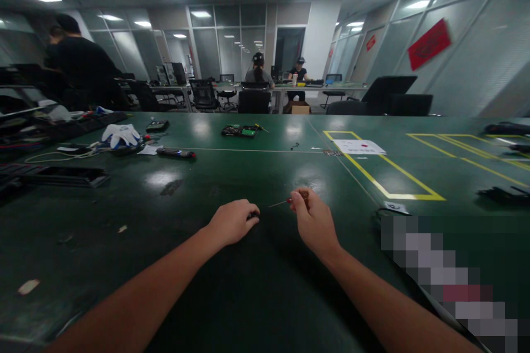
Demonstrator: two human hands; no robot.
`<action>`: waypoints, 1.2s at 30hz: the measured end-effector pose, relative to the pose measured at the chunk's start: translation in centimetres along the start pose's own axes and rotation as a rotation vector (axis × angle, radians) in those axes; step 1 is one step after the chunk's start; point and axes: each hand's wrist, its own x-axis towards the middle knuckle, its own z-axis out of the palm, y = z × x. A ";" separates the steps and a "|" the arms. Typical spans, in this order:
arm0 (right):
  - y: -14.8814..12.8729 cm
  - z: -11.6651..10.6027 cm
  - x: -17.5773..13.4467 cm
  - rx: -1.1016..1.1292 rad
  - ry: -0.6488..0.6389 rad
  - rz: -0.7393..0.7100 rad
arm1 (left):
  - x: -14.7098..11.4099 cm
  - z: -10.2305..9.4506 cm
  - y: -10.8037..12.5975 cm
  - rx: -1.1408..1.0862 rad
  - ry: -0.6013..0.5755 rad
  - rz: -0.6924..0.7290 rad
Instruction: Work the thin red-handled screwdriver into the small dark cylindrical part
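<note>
In the head view, my right hand (311, 215) is closed round the handle of a screwdriver (285, 201). Its handle looks reddish-amber, and the thin metal shaft points left toward my other hand. The tip is in the air, apart from that hand. My left hand (234, 222) rests low over the green table (199, 287), its fingers curled round a small dark object (253, 214). Most of this object is hidden by the fingers, so I cannot tell its kind.
Ahead lie a green circuit board assembly (240, 130) and a white printed sheet (359, 146) by yellow tape. Gloves (121, 135), cables and a dark cylindrical tool (176, 153) are at left. A blurred, pixelated object (447, 276) lies at right. Several people are farther back.
</note>
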 end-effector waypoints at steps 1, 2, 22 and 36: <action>0.0 0.0 0.0 0.004 -0.001 0.001 | 0.0 -0.1 -0.3 -0.023 0.011 -0.003; 0.0 0.0 0.0 0.007 -0.002 0.001 | -0.1 -0.2 -0.6 -0.056 0.026 -0.003; 0.0 0.0 -0.1 0.007 -0.014 -0.018 | -3.8 -7.8 -7.1 -1.662 0.601 -0.415; -0.2 0.0 -0.1 0.026 -0.023 -0.011 | -13.4 -11.6 -19.8 -1.407 1.027 -0.714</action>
